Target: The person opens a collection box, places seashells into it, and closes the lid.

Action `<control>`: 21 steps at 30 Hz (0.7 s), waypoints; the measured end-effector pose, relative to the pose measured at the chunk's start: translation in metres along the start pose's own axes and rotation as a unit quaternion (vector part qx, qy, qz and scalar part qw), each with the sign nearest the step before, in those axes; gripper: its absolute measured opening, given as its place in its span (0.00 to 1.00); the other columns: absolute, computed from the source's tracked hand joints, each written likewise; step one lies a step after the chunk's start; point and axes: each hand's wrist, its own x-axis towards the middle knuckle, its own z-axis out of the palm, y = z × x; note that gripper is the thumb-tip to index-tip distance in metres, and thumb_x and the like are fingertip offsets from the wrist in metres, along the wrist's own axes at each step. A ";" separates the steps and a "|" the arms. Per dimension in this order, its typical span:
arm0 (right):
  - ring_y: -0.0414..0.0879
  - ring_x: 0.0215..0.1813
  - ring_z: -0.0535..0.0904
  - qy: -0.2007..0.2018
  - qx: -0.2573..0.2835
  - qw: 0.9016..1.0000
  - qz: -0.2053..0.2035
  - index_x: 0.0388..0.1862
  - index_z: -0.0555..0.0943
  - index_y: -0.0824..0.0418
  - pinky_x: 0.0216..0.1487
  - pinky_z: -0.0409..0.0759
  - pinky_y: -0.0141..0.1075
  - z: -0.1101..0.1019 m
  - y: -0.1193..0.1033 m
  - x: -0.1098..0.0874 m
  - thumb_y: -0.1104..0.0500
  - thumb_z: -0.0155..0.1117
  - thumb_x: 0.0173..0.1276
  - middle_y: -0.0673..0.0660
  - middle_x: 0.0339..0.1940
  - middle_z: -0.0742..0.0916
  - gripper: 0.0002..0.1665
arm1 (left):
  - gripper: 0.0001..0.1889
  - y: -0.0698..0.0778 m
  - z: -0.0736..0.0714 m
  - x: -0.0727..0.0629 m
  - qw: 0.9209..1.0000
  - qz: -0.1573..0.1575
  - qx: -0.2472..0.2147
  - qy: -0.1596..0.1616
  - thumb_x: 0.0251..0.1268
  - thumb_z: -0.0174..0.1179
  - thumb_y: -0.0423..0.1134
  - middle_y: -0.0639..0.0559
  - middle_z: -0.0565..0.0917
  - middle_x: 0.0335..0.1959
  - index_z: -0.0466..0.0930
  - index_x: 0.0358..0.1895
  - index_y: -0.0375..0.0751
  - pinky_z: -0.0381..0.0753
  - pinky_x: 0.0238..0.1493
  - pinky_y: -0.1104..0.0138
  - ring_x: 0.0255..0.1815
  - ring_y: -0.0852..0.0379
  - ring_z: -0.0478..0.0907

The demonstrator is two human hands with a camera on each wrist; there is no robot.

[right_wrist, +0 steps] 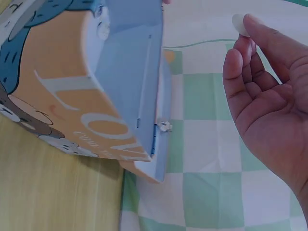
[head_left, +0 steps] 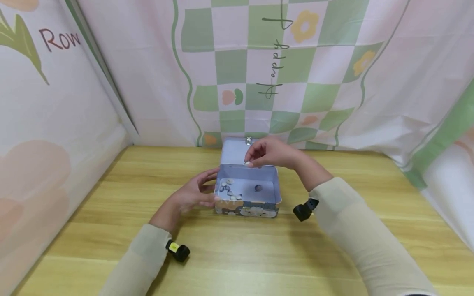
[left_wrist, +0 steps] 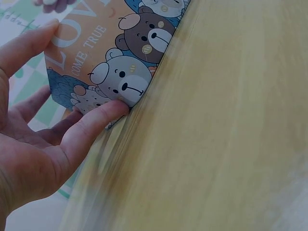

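Observation:
A tin box [head_left: 258, 210] with a bear print and the word LOVE stands on the table, its lid [head_left: 233, 152] swung back. My left hand [head_left: 196, 191] holds the box's left end; the left wrist view shows the thumb on the bear-printed wall [left_wrist: 130, 77] and fingers behind. Over the box, my right hand [head_left: 272, 153] pinches a small whitish oval piece [right_wrist: 239, 24] between thumb and fingertips. Several small pale and dark shell-like pieces [head_left: 230, 193] lie at the left of the box floor, and a single dark piece [head_left: 258, 188] lies further right.
The wooden table [head_left: 237, 255] runs up to a green-and-white checked curtain [head_left: 231, 68] close behind the lid. A printed cloth [head_left: 44, 164] hangs along the left side. A metal clasp [head_left: 249, 140] sits on the lid's upper edge.

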 end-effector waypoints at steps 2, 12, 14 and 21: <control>0.50 0.37 0.80 -0.015 -0.004 1.000 0.004 0.38 0.85 0.60 0.45 0.83 0.52 0.002 0.001 0.006 0.63 0.70 0.63 0.55 0.34 0.86 0.05 | 0.48 0.000 0.000 0.000 1.000 -0.004 0.000 0.003 0.53 0.70 0.26 0.47 0.55 0.77 0.56 0.76 0.55 0.83 0.52 0.50 0.72 0.40 0.59; 0.48 0.34 0.79 -0.068 -0.030 0.997 0.011 0.38 0.84 0.60 0.44 0.82 0.55 0.009 0.007 0.036 0.63 0.69 0.64 0.54 0.32 0.86 0.04 | 0.48 0.003 0.001 0.000 1.000 -0.009 0.003 0.008 0.53 0.69 0.25 0.46 0.55 0.76 0.55 0.76 0.55 0.83 0.52 0.51 0.71 0.39 0.60; 0.48 0.33 0.80 -0.077 -0.040 0.996 0.008 0.37 0.85 0.60 0.43 0.83 0.53 0.011 0.009 0.041 0.63 0.69 0.64 0.54 0.32 0.86 0.04 | 0.48 0.003 0.001 0.001 1.000 -0.008 0.003 0.008 0.53 0.69 0.25 0.46 0.55 0.76 0.56 0.76 0.55 0.83 0.52 0.51 0.71 0.39 0.61; 0.47 0.34 0.81 -0.114 -0.042 0.993 0.001 0.36 0.85 0.61 0.45 0.83 0.56 0.014 0.011 0.055 0.64 0.69 0.64 0.54 0.31 0.87 0.02 | 0.49 0.001 0.000 0.001 1.000 -0.006 -0.001 0.001 0.53 0.69 0.24 0.46 0.53 0.77 0.54 0.77 0.53 0.83 0.52 0.51 0.72 0.39 0.60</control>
